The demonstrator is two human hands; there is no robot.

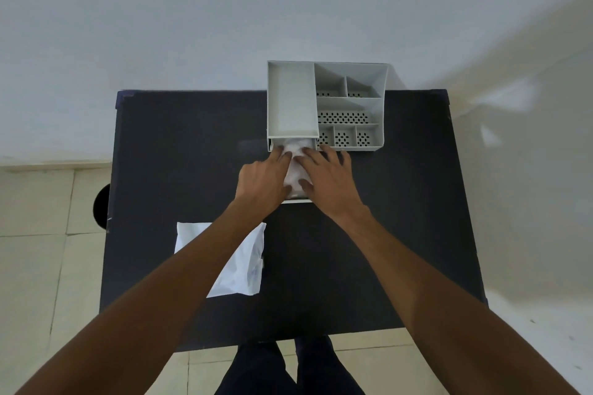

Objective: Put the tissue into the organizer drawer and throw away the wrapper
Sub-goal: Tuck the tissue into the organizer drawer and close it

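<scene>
- Black desk (179, 144), pale tiled floor around it, and there's a dark round thing (102, 207) peeking out past the desk's left edge. Could be a bin, honestly can't tell.
- Near the front-left of the desk lies the white wrapper (244, 266), flat and looking empty, partly hidden under the left forearm. Nobody's touching it, so the throwing-away part isn't done yet.
- Left hand (261, 181) is at the pulled-out drawer (296, 201), fingers spread and pressing down on the left side of the tissue (296, 157). Open flat grip, more pushing than holding.
- The tissue itself is a white crumpled wad sitting inside the drawer, running from the drawer's front back under the organizer's shelf. Looks basically in, just being tucked down.
- Right hand (327, 183) mirrors it on the right side of the tissue, fingers splayed, thumb on the wad near the drawer's front lip. Also an open pressing grip, nothing pinched that I can see.
- The grey organizer (349, 106) sits at the back edge of the desk, right of centre, its perforated compartments showing nothing inside.
- So my read: tissue step nearly finished, drawer not closed yet, wrapper left to bin.
</scene>
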